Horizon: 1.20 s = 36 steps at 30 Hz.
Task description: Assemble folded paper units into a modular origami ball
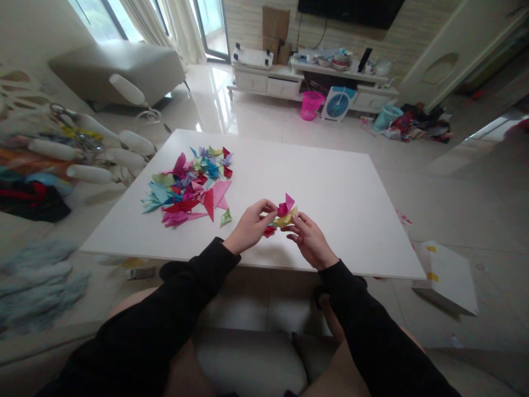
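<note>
Above the near middle of the white table (322,182), both my hands are closed around a small cluster of folded coloured paper. My left hand (253,225) pinches it from the left, at the pink folded paper (283,209). From the right, my right hand (309,238) grips the yellow folded paper (284,221) between thumb and fingers. A red folded paper (269,231) shows below my left fingertips; whether it is held or lies on the table I cannot tell. To the left, a light green folded paper (225,218) lies by itself near my left wrist.
A heap of origami pieces (194,187) in many colours covers the table's left part. A floor lamp (103,138) with white shades stands close to the left edge. On the floor at right is a white box (448,275). Beyond are a pink basket (311,105) and a fan (339,103).
</note>
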Motion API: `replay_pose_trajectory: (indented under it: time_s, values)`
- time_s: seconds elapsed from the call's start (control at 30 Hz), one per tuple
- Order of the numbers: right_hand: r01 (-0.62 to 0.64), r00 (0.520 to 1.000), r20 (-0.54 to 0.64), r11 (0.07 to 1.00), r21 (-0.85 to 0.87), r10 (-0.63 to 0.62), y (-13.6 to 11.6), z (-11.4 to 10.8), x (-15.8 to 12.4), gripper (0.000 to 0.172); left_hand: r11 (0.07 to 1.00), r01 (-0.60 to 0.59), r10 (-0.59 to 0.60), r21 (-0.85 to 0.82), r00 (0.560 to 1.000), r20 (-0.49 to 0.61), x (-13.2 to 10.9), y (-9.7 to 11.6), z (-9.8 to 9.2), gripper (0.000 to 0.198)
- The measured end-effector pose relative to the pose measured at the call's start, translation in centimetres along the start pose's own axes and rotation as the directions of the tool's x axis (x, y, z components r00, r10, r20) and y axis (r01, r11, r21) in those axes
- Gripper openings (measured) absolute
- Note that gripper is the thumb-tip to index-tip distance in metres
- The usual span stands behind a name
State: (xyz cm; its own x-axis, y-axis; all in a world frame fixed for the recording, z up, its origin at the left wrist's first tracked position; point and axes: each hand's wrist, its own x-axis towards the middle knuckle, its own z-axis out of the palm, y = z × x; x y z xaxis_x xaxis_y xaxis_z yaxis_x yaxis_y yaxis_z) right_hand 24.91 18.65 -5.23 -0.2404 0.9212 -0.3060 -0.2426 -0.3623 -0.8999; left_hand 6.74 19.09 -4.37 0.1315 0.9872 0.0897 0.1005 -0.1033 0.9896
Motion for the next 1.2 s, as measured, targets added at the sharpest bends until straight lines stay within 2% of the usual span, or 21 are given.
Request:
replay_pose_trajectory:
  time_s: [0.2, 0.43, 0.87, 1.03, 1.2]
  values:
    - [0.030, 1.000, 0.002, 0.999, -0.016, -0.030, 0.3, 0.5, 0.3, 0.041, 0.983, -0.046, 0.037, 0.175, 0.998, 0.054, -0.3, 0.4, -0.9, 0.015]
    - [0.047, 0.999, -0.013, 0.997, -0.056, -0.048, 0.6, 1.0, 0.4, 0.044, 0.981, -0.005, -0.018, 0.194, 0.993, 0.115, -0.4, 0.2, -1.7, 0.013]
    - [0.086, 0.995, -0.040, 0.994, -0.075, -0.089, 1.0, 0.9, 0.6, 0.043, 0.968, -0.062, 0.016, 0.244, 0.983, 0.185, -0.5, -0.1, -1.7, 0.008]
    - [0.077, 0.995, -0.058, 0.991, -0.114, -0.084, 1.0, 1.0, 0.6, 0.046, 0.943, -0.115, 0.078, 0.313, 0.988, 0.130, -0.4, -0.4, -1.5, 0.009]
    - [0.084, 0.995, -0.049, 0.992, -0.097, -0.089, 1.2, 0.9, 0.7, 0.045, 0.964, -0.074, 0.035, 0.257, 0.988, 0.153, -0.5, -0.1, -1.4, 0.010]
